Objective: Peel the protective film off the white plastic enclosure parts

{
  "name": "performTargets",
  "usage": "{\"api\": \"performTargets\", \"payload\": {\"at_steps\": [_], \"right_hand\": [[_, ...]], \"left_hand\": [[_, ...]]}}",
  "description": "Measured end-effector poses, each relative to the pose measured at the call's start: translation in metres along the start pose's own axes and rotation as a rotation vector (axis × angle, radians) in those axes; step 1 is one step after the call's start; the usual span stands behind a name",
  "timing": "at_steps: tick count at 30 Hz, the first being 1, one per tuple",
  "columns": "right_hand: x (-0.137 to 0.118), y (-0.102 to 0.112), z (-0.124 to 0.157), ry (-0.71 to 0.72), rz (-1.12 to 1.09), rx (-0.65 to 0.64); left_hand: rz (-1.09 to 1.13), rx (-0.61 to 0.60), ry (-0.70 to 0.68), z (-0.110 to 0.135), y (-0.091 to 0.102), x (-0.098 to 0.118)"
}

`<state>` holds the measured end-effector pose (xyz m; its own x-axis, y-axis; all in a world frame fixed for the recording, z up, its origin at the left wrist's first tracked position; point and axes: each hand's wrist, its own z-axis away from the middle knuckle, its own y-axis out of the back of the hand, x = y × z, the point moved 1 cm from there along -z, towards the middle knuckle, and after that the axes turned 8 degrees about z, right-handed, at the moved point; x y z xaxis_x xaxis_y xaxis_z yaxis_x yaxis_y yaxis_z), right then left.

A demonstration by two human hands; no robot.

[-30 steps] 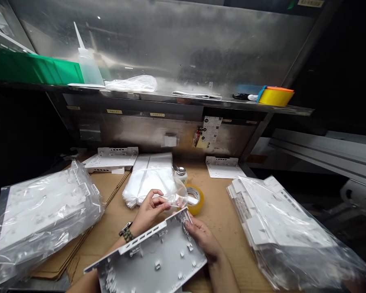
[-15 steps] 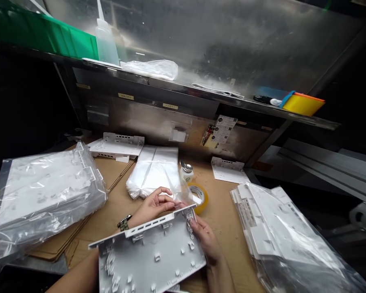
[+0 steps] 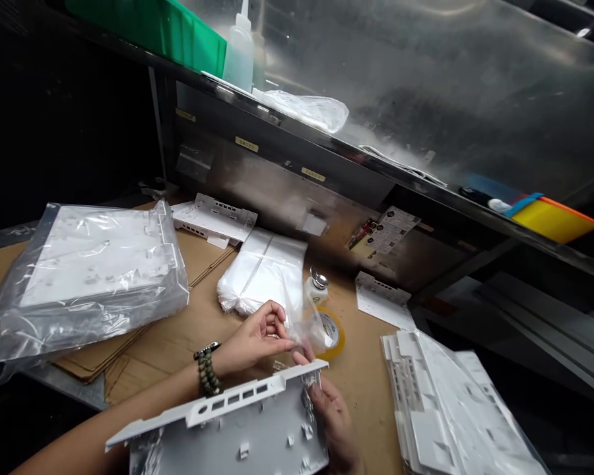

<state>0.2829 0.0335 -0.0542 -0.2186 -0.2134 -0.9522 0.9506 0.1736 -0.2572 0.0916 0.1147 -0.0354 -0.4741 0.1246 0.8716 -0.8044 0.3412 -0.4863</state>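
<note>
A grey plastic panel (image 3: 237, 429) with clips and slots tilts up at the bottom of the view. My right hand (image 3: 329, 412) grips its far right corner. Just beyond the panel's top edge, my left hand (image 3: 257, 336), with a bead bracelet and watch on the wrist, pinches the edge of a clear plastic bag (image 3: 301, 316). The bag rises off a flat stack of clear bags (image 3: 262, 274) lying on the cardboard-covered bench (image 3: 178, 343).
A bagged pile of white panels (image 3: 89, 264) lies at the left, another pile (image 3: 445, 409) at the right. A yellow tape roll (image 3: 334, 333) and a small bottle (image 3: 317, 287) stand behind the hands. Loose panels (image 3: 218, 218) (image 3: 381, 300) lie near the back wall. A shelf (image 3: 327, 142) runs overhead.
The view has swung left and tilted. My left hand has drawn the clear bag's edge up and toward the panel's corner; my right hand has kept its grip there.
</note>
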Motion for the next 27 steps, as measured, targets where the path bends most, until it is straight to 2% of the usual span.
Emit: {"api": "performTargets", "payload": {"at_steps": [6,11,14,17,19,22,24,27], "right_hand": [[0.001,0.003,-0.002,-0.001,0.125,-0.027],[0.000,0.006,-0.005,0.011,0.114,0.000],[-0.004,0.007,-0.005,0.025,0.069,0.043],[-0.010,0.011,-0.004,0.079,0.041,0.105],[-0.012,0.012,-0.004,0.106,0.063,0.103],[-0.011,0.009,-0.004,0.098,0.052,0.072],[-0.007,0.004,-0.005,0.074,-0.007,0.074],[-0.002,0.000,-0.008,0.006,-0.106,0.071]], "left_hand": [[0.036,0.006,-0.036,-0.004,0.003,-0.004],[0.017,-0.025,-0.058,-0.008,0.006,-0.005],[-0.085,-0.019,-0.104,-0.009,0.011,0.001],[-0.267,0.008,-0.206,-0.009,0.017,0.010],[-0.416,0.000,-0.254,-0.007,0.019,0.014],[-0.564,-0.015,-0.253,-0.005,0.018,0.010],[-0.590,0.027,-0.239,-0.006,0.019,0.004],[-0.565,0.170,-0.244,-0.012,0.027,-0.004]]}}
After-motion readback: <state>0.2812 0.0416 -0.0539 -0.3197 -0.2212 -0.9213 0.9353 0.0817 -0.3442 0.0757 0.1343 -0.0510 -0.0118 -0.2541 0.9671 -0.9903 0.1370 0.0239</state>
